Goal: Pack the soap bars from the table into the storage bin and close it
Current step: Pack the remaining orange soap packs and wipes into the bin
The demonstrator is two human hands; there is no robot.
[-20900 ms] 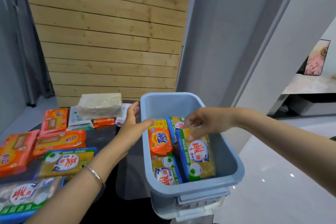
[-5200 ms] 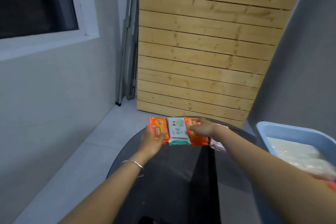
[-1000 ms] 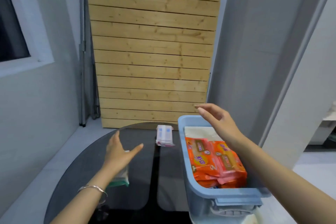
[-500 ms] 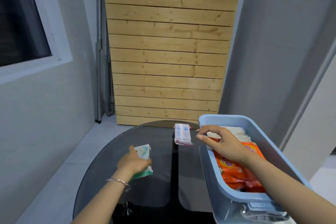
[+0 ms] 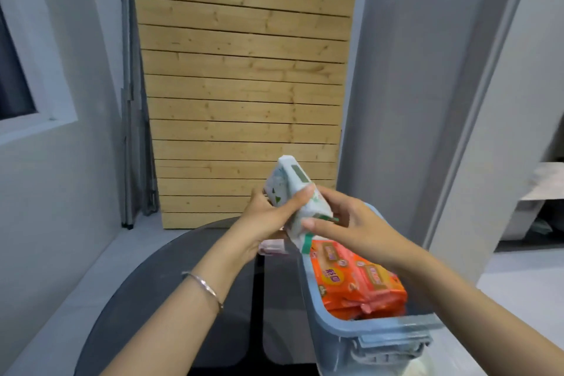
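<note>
Both hands, left hand (image 5: 265, 223) and right hand (image 5: 351, 229), close their grip on a white soap pack (image 5: 293, 195) above the bin's (image 5: 317, 308) twelve-o'clock edge.

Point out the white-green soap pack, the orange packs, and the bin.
white-green soap pack (image 5: 290, 183), head view, upper wrapper face above the hands
orange soap packs (image 5: 351, 281), head view, top wrapper
storage bin (image 5: 393, 327), head view, near rim
</note>
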